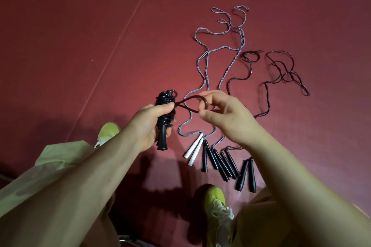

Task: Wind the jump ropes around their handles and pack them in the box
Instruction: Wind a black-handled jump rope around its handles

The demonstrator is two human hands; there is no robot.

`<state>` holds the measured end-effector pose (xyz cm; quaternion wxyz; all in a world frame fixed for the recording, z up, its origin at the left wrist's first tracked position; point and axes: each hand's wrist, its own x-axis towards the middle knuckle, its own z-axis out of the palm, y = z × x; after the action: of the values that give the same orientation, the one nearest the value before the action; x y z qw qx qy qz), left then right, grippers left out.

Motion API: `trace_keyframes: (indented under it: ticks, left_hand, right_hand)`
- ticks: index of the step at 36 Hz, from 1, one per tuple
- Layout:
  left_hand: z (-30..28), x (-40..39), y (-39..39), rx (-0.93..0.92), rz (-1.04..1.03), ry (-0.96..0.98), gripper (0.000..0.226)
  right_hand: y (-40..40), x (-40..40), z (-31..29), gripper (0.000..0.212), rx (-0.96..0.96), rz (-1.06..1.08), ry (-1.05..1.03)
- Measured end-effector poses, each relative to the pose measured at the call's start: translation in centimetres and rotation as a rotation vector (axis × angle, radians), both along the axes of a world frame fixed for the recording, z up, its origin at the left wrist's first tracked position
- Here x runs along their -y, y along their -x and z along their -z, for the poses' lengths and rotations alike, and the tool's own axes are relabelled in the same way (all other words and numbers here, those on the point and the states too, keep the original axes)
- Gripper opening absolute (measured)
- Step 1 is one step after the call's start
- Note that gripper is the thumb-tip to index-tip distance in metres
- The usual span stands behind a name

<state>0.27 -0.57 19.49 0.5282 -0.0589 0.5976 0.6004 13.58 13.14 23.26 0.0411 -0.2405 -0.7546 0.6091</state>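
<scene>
A wound black jump rope (165,110) is held upright above the red floor (80,36), its glossy cord wrapped in thick coils around a pair of flared black handles whose butt ends point down; a last free loop of cord (192,104) is drawn out to the right of the bundle, smooth and rounded. Wide bare floor is seen to the left of and beyond the bundle, crossed only by a thin pale line (120,40); the box cannot be seen. To the right of the bundle, and below it in the view, the unwound ropes are laid out: two white tapered handles (193,151) side by side, then a cluster of black tapered handles (218,162), partly overlapping, then one more black pair (246,175) a little apart; a grey-blue braided cord (224,50) and thin dark cords (285,68) are trailed away from them in loose wavy curves across the floor. The left hand (149,126) is closed around the bundle, the thumb pressed on the coils where the loop leaves them; the right hand (224,114) is pinched on the far end of the loop between thumb and forefinger, the other fingers loosely curled. Yellow-green shoes (217,206) and pale trousers (60,158) are seen nearest the camera, below the bundle.
</scene>
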Motion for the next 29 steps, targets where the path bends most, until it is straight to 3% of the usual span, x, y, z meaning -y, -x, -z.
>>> trace_keyframes:
  ticks: [5, 14, 21, 29]
  left_hand:
    - [-0.3, -0.1, -0.1, 0.072, -0.013, 0.016, 0.013]
    - [-0.8, -0.3, 0.0, 0.144, -0.029, -0.015, 0.015]
    - [-1.2, -0.4, -0.1, 0.202, -0.028, -0.070, 0.029]
    - [-1.5, -0.1, -0.6, 0.136, 0.222, -0.109, 0.022]
  right_hand:
    - [0.0, 0.5, -0.1, 0.026, -0.034, -0.055, -0.021]
    - [0.2, 0.7, -0.5, 0.020, -0.208, -0.045, 0.147]
    - [0.4, 0.6, -0.9, 0.015, -0.273, -0.058, 0.184]
    - [0.6, 0.5, -0.8, 0.003, -0.250, 0.086, 0.156]
